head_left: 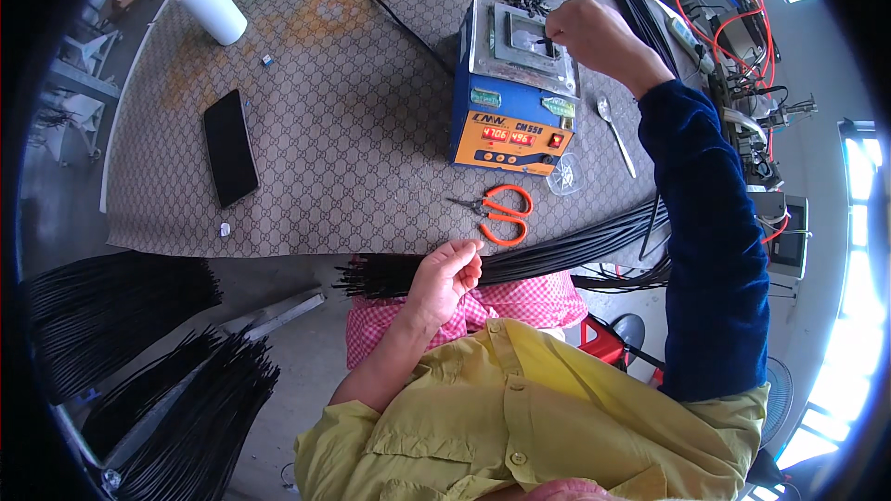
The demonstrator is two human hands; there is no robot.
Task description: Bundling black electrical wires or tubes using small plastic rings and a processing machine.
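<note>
Above a solder pot [467, 83], a blue box with an orange front panel and lit red displays, my right hand [594, 35] is closed in a pinch. From its fingertips a short black piece, seemingly a cable end [546, 41], points down over the shiny square bath [525, 35]. At the table's near edge my left hand [448, 284] has its fingers curled together. What it holds, if anything, is hidden. Beside it lies a bundle of black cables [557, 258]. Snips with orange handles [506, 215] rest just beyond the left hand.
A spoon [617, 137] and a small clear dish [563, 176] lie by the pot. Leftward are a black phone [230, 148] and a white cup [206, 2]. More black cables [121, 315] hang at lower left. A power cord [399, 14] crosses the patterned tabletop [334, 121].
</note>
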